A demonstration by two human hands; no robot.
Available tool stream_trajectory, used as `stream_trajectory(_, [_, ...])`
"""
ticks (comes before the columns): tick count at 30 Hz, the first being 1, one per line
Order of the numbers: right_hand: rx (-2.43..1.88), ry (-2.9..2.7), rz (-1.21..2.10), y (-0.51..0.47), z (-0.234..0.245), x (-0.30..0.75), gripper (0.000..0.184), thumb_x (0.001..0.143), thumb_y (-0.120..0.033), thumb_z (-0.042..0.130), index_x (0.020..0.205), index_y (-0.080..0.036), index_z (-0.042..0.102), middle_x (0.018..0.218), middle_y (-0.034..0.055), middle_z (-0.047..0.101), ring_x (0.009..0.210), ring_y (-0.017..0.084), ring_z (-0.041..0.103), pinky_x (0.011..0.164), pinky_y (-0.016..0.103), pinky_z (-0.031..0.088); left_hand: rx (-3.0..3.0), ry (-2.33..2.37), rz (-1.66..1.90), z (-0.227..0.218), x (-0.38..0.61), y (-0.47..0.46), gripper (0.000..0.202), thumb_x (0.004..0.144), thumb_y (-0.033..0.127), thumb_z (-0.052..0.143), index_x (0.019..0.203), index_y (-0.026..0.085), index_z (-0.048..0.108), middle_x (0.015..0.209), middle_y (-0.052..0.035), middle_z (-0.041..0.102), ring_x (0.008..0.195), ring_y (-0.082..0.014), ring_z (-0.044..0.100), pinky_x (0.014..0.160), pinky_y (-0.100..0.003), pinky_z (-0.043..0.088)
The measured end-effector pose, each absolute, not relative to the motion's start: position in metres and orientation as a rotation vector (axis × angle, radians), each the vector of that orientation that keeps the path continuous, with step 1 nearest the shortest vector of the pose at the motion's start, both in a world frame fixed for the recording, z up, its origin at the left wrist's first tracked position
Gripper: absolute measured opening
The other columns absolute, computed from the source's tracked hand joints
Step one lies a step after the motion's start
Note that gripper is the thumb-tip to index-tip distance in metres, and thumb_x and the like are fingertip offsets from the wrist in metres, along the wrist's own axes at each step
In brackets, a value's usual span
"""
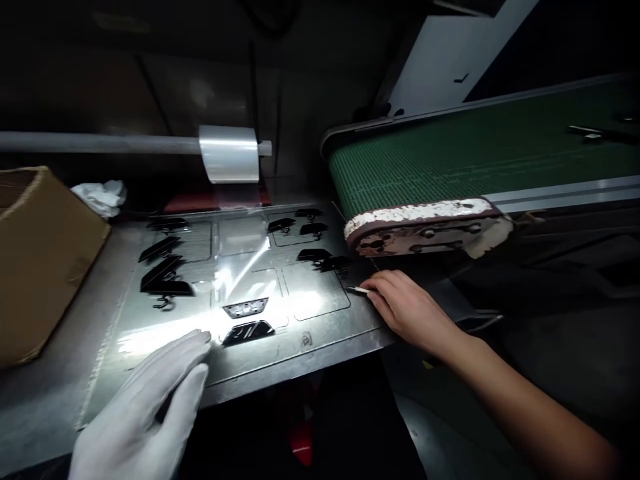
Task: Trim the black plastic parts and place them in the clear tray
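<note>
My left hand (150, 407), in a white glove, hovers at the table's near edge with fingers stretched out and the thumb apart. Just beyond its fingertips lie a glossy black trapezoid part (249, 333) and a similar part with a grey face (246, 307). My bare right hand (405, 303) pinches a slim white-handled tool (359, 290) with a dark, thin tip pointing left, over the right side of the metal sheet (325, 300). Its exact kind I cannot make out. Several black parts with hooks lie in a left group (167, 277) and a right group (314, 255).
A cardboard box (45, 267) stands at the left, with a crumpled white cloth (103, 197) behind it. A roll of clear film (230, 155) hangs on a bar at the back. The green conveyor belt (450, 157) ends above the table's right side, close to my right hand.
</note>
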State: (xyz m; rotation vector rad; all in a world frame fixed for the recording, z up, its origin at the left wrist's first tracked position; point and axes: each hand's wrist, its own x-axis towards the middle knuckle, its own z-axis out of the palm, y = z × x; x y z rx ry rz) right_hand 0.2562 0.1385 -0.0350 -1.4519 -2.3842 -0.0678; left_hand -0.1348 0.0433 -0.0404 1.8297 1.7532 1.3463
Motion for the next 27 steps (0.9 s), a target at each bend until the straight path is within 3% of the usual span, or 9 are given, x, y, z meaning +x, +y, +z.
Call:
stream_trajectory(3, [-1.428, -2.311, -0.037, 0.139, -0.035, 0.246, 0.020, 0.106, -0.027, 0.042, 0.113, -0.019, 0.059, 0.110, 0.0107, 0.065, 0.097, 0.025, 0.064, 0.082, 0.040, 0.054, 1.928, 1.856, 1.270, -0.032, -0.139, 0.057, 0.027, 0.093, 0.044, 0.064, 0.119, 0.039, 0.072, 0.121, 0.0036, 0.075, 0.115, -0.0260, 0.067, 0.109, -0.042, 0.050])
stream_trajectory(7, [-1.248, -2.423, 0.102, 0.142, -0.019, 0.202, 0.024, 0.106, -0.026, 0.042, 0.125, -0.022, 0.055, 0.117, 0.0093, 0.065, 0.093, 0.020, 0.068, 0.076, 0.033, 0.056, 2.203, 1.830, 1.046, -0.027, -0.143, 0.086, 0.021, 0.095, 0.038, 0.063, 0.112, 0.030, 0.069, 0.115, -0.0028, 0.071, 0.107, -0.0256, 0.064, 0.094, -0.041, 0.051])
stream_trajectory(10, [-1.024, -2.673, 0.106, 0.150, -0.001, 0.155, 0.032, 0.104, -0.020, 0.044, 0.134, -0.019, 0.055, 0.119, 0.0102, 0.066, 0.091, 0.021, 0.067, 0.075, 0.033, 0.055, 2.320, 1.833, 0.846, -0.027, -0.141, 0.102, 0.013, 0.096, 0.033, 0.060, 0.104, 0.027, 0.068, 0.100, -0.0048, 0.067, 0.094, -0.0254, 0.060, 0.079, -0.040, 0.048])
stream_trajectory(13, [-0.924, -2.873, 0.020, 0.162, 0.012, 0.115, 0.042, 0.098, -0.014, 0.052, 0.138, -0.025, 0.057, 0.113, 0.0058, 0.067, 0.081, 0.019, 0.066, 0.064, 0.031, 0.049, 2.318, 1.864, 0.716, -0.028, -0.141, 0.111, 0.012, 0.095, 0.031, 0.059, 0.086, 0.024, 0.064, 0.084, -0.0032, 0.060, 0.079, -0.0231, 0.054, 0.070, -0.039, 0.041])
stream_trajectory(19, [-0.901, -3.117, -0.022, 0.177, 0.023, 0.071, 0.046, 0.098, -0.016, 0.056, 0.141, -0.032, 0.057, 0.101, 0.0025, 0.067, 0.064, 0.015, 0.060, 0.050, 0.029, 0.027, 2.284, 1.866, 0.535, -0.030, -0.147, 0.113, 0.014, 0.095, 0.029, 0.055, 0.083, 0.025, 0.061, 0.081, -0.0030, 0.055, 0.075, -0.0233, 0.049, 0.069, -0.040, 0.037])
stream_trajectory(27, [-0.954, -3.151, 0.028, 0.181, 0.021, 0.082, 0.050, 0.097, -0.014, 0.057, 0.144, -0.033, 0.055, 0.103, 0.0033, 0.067, 0.074, 0.017, 0.064, 0.055, 0.028, 0.031, 2.293, 1.829, 0.586, -0.030, -0.148, 0.113, 0.014, 0.096, 0.033, 0.056, 0.091, 0.026, 0.067, 0.082, -0.0046, 0.059, 0.076, -0.0240, 0.052, 0.069, -0.041, 0.040])
